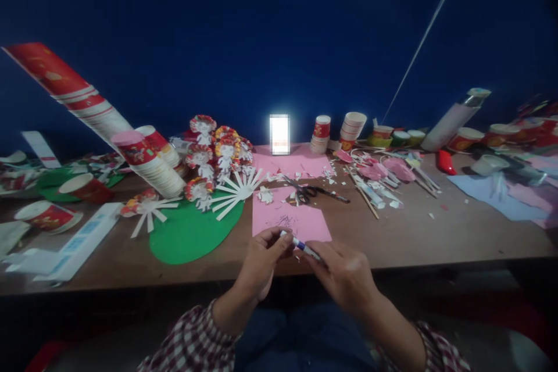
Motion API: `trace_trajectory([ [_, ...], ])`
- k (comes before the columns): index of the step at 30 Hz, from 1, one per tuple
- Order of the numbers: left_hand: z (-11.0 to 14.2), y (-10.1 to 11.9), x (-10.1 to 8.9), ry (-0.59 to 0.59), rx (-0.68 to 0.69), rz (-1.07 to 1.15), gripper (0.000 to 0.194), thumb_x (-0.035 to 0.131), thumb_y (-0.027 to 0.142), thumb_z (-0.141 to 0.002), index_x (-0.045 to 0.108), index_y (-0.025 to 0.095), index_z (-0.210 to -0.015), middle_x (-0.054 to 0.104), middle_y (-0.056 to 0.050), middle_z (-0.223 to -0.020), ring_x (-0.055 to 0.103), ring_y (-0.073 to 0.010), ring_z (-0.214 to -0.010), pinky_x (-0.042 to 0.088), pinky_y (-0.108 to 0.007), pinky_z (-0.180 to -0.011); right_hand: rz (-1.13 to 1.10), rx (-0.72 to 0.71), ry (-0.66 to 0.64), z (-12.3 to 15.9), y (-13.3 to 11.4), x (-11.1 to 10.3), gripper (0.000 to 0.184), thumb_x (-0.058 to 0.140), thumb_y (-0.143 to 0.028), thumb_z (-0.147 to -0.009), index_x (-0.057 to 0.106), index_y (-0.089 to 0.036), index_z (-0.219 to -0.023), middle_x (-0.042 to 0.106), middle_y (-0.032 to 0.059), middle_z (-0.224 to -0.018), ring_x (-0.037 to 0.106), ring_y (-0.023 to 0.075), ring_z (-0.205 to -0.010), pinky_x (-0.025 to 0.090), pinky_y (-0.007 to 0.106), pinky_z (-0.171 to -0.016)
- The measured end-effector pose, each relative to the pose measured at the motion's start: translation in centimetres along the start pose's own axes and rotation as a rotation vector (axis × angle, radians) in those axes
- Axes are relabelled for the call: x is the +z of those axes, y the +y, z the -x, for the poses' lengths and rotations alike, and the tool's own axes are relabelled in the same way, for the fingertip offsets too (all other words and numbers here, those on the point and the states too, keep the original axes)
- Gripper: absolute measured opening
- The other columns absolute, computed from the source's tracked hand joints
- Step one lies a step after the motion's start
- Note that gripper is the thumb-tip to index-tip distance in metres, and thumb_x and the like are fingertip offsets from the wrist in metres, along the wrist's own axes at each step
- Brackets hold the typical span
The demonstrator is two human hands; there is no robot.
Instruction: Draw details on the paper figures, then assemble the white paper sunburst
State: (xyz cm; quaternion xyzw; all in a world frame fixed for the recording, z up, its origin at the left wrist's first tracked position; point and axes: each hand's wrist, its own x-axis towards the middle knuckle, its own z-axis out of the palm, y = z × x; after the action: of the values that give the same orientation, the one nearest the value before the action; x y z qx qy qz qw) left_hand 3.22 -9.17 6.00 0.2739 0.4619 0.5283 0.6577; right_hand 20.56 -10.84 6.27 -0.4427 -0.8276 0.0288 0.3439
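My left hand [263, 261] and my right hand [342, 276] meet over the table's front edge, both closed on a small white and blue pen [300, 244]. The left fingers pinch its left end, the right hand holds its body. Just behind the hands a pink sheet of paper [290, 222] with dark scribbles lies on the brown table [418, 232]. Black scissors [307, 190] lie past the sheet.
A green paper oval [189, 235] lies at the left with cut paper cups [235, 189] fanned open. Long stacks of red cups [87, 102] lean at the left. A bright lit phone [279, 134] stands at the back. Sticks, pink scraps [383, 170] and cups [354, 125] crowd the right.
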Motion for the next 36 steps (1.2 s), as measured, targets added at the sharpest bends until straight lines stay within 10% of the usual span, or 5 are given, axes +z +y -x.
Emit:
trace_trajectory([
  [9,-0.5,-0.7,-0.1,-0.063,0.045,-0.074,0.029,0.08,0.036,-0.066,0.072,0.015,-0.085,0.066,-0.001,-0.077,0.06,-0.0108,-0.071,0.051,-0.023,-0.071,-0.169,0.084,-0.124,-0.2,0.0,-0.4,0.02,0.048,-0.025,-0.094,0.066,-0.018,-0.1,0.072,0.0068,-0.084,0.066,0.018,-0.074,0.047,0.025,-0.066],
  [23,-3.0,-1.9,-0.2,-0.064,0.107,-0.281,0.035,0.074,0.04,-0.072,0.07,0.015,-0.096,0.067,-0.002,-0.081,0.062,-0.0127,-0.074,0.052,-0.023,-0.072,-1.026,0.728,-0.278,-0.7,1.9,2.6,0.03,0.057,-0.046,-0.084,0.06,-0.016,-0.082,0.061,-0.0014,-0.06,0.052,0.0099,-0.048,0.039,0.02,-0.046],
  [29,-3.4,-1.6,-1.0,-0.071,0.121,-0.324,0.055,0.074,0.035,-0.072,0.058,0.017,-0.121,0.066,-0.01,-0.106,0.066,-0.0142,-0.076,0.054,-0.027,-0.072,-0.416,0.514,-0.162,-2.7,8.8,3.0,0.023,0.051,-0.031,-0.085,0.064,-0.014,-0.093,0.069,0.005,-0.075,0.062,0.0163,-0.064,0.046,0.025,-0.059],
  [36,-4.5,0.8,-7.6,0.05,0.313,-0.635,0.031,0.072,0.032,-0.071,0.07,0.016,-0.098,0.072,-0.009,-0.096,0.066,-0.0194,-0.083,0.052,-0.028,-0.076,0.164,0.519,-0.192,-5.6,18.3,1.0,0.035,0.046,-0.021,-0.086,0.062,-0.012,-0.115,0.071,0.0142,-0.095,0.067,0.0248,-0.086,0.048,0.033,-0.076],
])
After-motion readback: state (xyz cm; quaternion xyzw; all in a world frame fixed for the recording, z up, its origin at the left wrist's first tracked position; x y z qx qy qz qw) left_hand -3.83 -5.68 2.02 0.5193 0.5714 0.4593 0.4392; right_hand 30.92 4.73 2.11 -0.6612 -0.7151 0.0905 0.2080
